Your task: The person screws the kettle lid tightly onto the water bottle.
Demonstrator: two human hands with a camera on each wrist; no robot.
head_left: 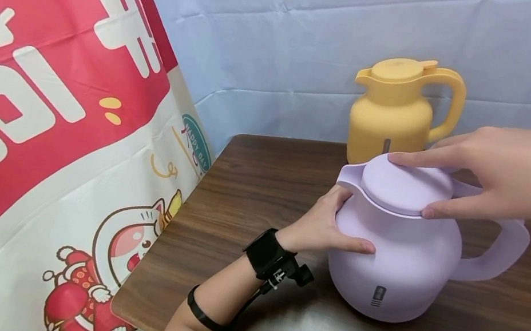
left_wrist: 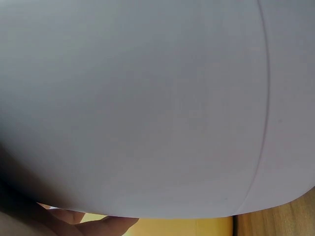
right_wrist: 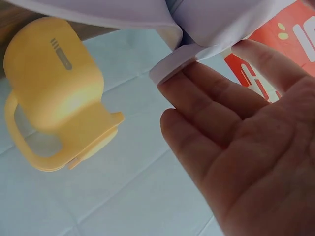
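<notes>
A lilac thermos jug (head_left: 401, 262) stands upright on the brown table, its spout to the left and its handle (head_left: 509, 256) to the right. My left hand (head_left: 321, 223) holds the body from the left, thumb on the front and fingers passing behind it. Over the top, my right hand (head_left: 509, 175) grips the round lid (head_left: 405, 185), thumb at the near edge and index finger at the far edge. In the right wrist view, fingertips (right_wrist: 174, 91) touch a lilac tab (right_wrist: 172, 66). The jug's pale wall (left_wrist: 147, 108) fills most of the left wrist view.
Behind the lilac jug stands a yellow jug (head_left: 390, 116) of similar shape, its handle to the right. The wooden table (head_left: 263, 182) ends at the left beside a red and white printed cloth (head_left: 47, 96). A pale blue cloth (head_left: 289, 48) hangs at the back.
</notes>
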